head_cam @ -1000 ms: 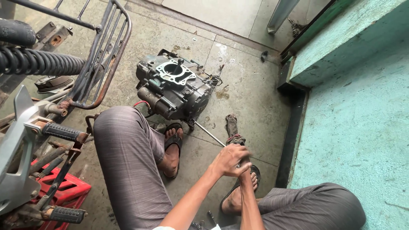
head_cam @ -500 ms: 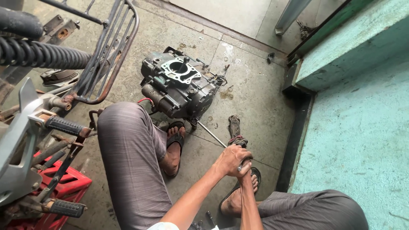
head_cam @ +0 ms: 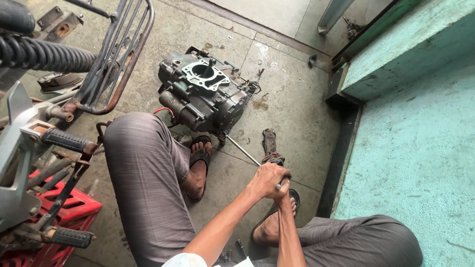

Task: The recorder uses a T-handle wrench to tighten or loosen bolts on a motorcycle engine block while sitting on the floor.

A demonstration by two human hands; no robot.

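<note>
Gripping the long metal rod (head_cam: 247,154) near its end, the left hand (head_cam: 266,179) and right hand (head_cam: 284,184) were wrapped around it; stiff and thin, it ran to the heavy-looking engine (head_cam: 203,94) on the floor.

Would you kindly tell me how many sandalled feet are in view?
2: the left foot is beside the engine; the right foot is below the clasped hands, partly hidden by them.
</note>
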